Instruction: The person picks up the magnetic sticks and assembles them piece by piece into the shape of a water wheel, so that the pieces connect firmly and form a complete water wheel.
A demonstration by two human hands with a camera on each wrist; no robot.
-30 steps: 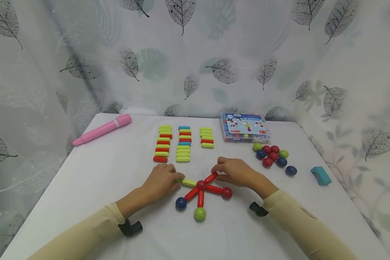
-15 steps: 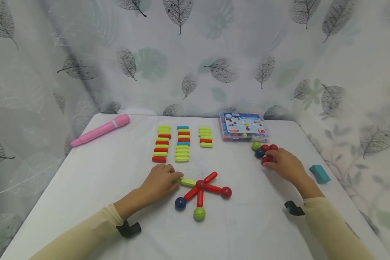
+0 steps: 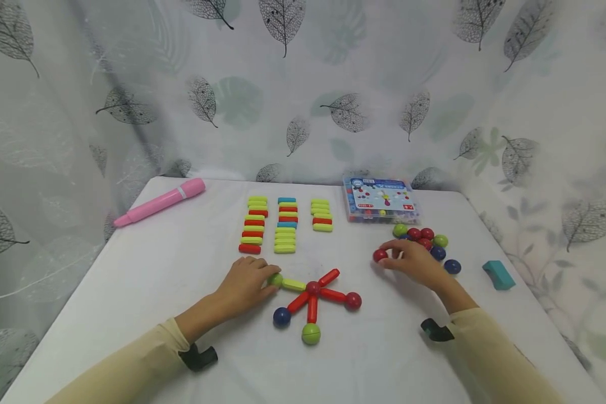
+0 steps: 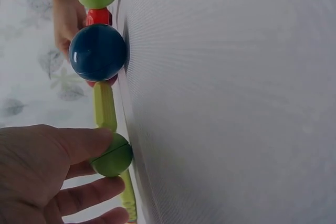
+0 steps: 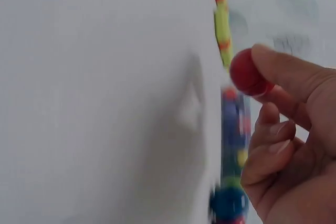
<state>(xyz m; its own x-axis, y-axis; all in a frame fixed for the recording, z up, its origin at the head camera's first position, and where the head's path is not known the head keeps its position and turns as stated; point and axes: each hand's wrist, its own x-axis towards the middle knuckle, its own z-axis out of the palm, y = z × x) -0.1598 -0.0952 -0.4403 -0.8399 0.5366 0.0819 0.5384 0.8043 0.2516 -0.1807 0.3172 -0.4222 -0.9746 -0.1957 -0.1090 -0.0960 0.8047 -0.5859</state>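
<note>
— On the white table (image 3: 131, 292), near its front middle, what have we got our hands on?

— Our left hand (image 3: 244, 283) pinches a green ball (image 3: 275, 279) between thumb and forefinger at the outer end of the yellow-green stick (image 3: 294, 284). That stick runs into the dark red hub ball (image 3: 312, 288) of the star figure. Our right hand (image 3: 414, 262) is well apart from the figure, off to its right. It pinches a red ball (image 3: 380, 256) at its fingertips, just above the cloth.

— How firm is each hold?

— The left wrist view shows thumb and fingers curled about the green ball (image 4: 112, 155), touching it on two sides. In the right wrist view the red ball (image 5: 247, 73) sits under the thumb against a fingertip, the other fingers folded in.

— How would these pieces handle, by our reckoning?

— Light, hard and glossy, so likely slippery. Best taken across the widest part of the sphere, as we have it. The red sticks (image 3: 328, 276) and balls look only joined end to end, so we judge a sideways nudge could break the figure; steadying at the stick's end seems wise.

— And round about?

— Loose balls (image 3: 426, 238) lie behind our right hand, before the plastic box (image 3: 381, 200). Rows of sticks (image 3: 284, 224) lie farther back.
</note>
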